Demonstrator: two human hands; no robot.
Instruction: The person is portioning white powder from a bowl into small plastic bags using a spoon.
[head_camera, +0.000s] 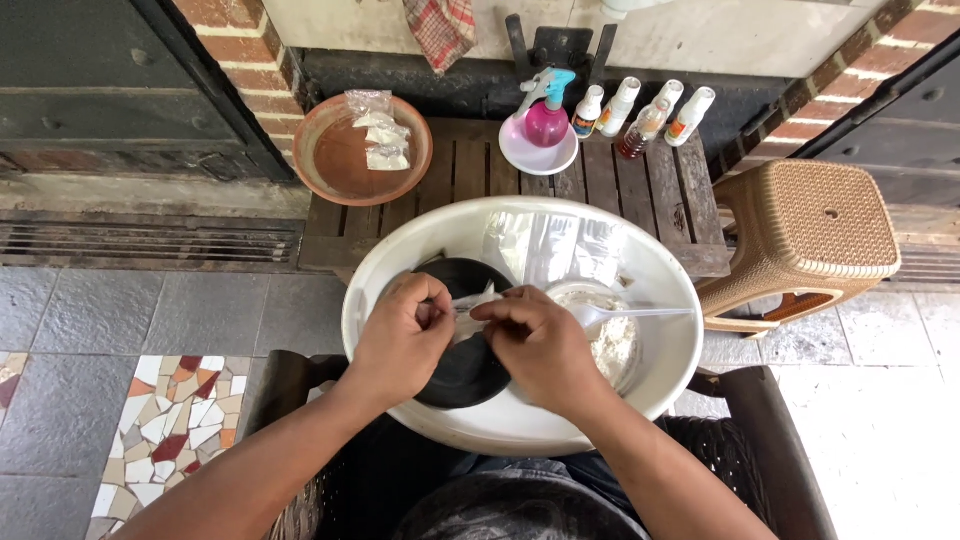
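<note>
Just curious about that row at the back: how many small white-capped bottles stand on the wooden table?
4, side by side right of the pink spray bottle: first, second, third, fourth. None seem hidden.

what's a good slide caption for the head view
Both hands pinch a small clear packet over a white basin.

Single view, head-worn camera. It looks steeply down from above the person's lap, facing forward toward a brick wall at 12 o'clock. Close range: the large white round plastic basin fills frame centre, both forearms entering from 6 o'clock. A slatted dark wooden low table lies beyond at 12, a tan woven plastic stool at 2 o'clock. No second view to share.
</note>
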